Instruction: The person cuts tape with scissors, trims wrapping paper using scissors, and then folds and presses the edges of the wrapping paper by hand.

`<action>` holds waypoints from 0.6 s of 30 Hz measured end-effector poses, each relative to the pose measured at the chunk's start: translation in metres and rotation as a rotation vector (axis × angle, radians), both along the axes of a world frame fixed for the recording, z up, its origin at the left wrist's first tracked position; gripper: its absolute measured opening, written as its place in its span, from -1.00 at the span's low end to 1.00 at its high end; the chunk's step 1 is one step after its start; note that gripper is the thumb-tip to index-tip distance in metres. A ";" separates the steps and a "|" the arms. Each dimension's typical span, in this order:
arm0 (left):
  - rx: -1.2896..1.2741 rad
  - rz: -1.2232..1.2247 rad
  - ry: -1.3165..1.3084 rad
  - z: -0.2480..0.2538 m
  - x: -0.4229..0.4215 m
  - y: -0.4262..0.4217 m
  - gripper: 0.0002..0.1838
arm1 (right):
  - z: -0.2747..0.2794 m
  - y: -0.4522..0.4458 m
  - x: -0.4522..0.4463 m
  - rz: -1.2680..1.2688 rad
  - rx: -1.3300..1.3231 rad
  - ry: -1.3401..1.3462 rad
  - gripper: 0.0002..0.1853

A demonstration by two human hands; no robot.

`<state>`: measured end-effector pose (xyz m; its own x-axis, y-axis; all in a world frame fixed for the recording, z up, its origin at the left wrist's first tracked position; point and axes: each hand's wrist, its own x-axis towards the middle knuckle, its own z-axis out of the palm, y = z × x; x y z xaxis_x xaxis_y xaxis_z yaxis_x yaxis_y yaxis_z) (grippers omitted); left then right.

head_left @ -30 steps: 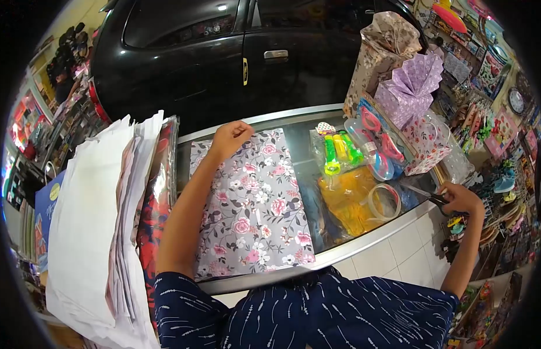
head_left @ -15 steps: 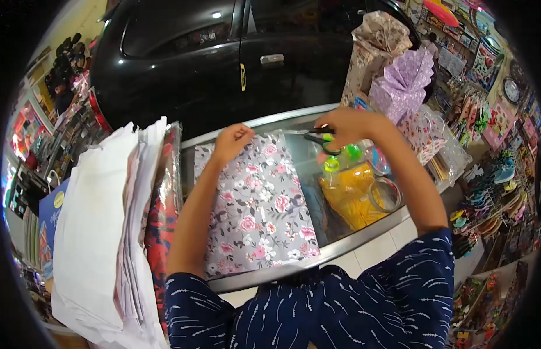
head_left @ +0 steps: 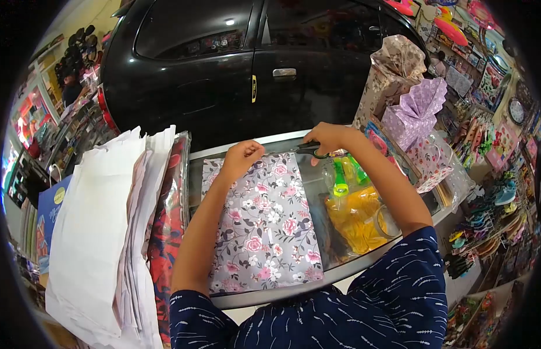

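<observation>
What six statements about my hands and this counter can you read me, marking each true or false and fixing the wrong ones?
1. The right hand holds scissors. True.
2. The stack of white paper lies left of the floral paper. True.
3. The left hand is at the floral paper's near edge. False: it is at the far edge.
4. The yellow item lies left of the floral paper. False: it lies to the right.
5. The pleated lilac wrapping is to the right of the right hand. True.
6. The car in the background is white. False: it is black.
</observation>
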<state>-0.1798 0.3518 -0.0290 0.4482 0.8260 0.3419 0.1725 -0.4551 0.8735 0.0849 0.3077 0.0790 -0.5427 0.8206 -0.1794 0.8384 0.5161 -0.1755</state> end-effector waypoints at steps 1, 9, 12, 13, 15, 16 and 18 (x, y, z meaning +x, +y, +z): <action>0.017 0.013 -0.004 -0.001 0.000 0.000 -0.90 | -0.005 0.004 0.001 0.020 0.023 0.010 -0.38; 0.071 0.059 0.029 0.005 -0.001 -0.005 -0.88 | -0.024 0.019 0.005 0.076 0.044 0.103 -0.50; 0.059 0.050 0.021 0.003 0.000 -0.002 -0.87 | -0.025 0.018 0.004 0.085 0.077 0.110 -0.52; 0.056 0.049 0.016 0.003 0.000 -0.003 -0.87 | -0.024 0.017 0.003 0.087 0.094 0.108 -0.53; 0.058 0.054 0.016 0.003 0.000 -0.003 -0.87 | -0.023 0.017 0.002 0.080 0.079 0.095 -0.54; 0.062 0.059 0.020 0.002 0.001 -0.002 -0.87 | -0.023 0.016 0.002 0.077 0.071 0.090 -0.54; 0.069 0.060 0.028 0.004 0.001 -0.003 -0.87 | -0.022 0.016 0.000 0.085 0.065 0.063 -0.56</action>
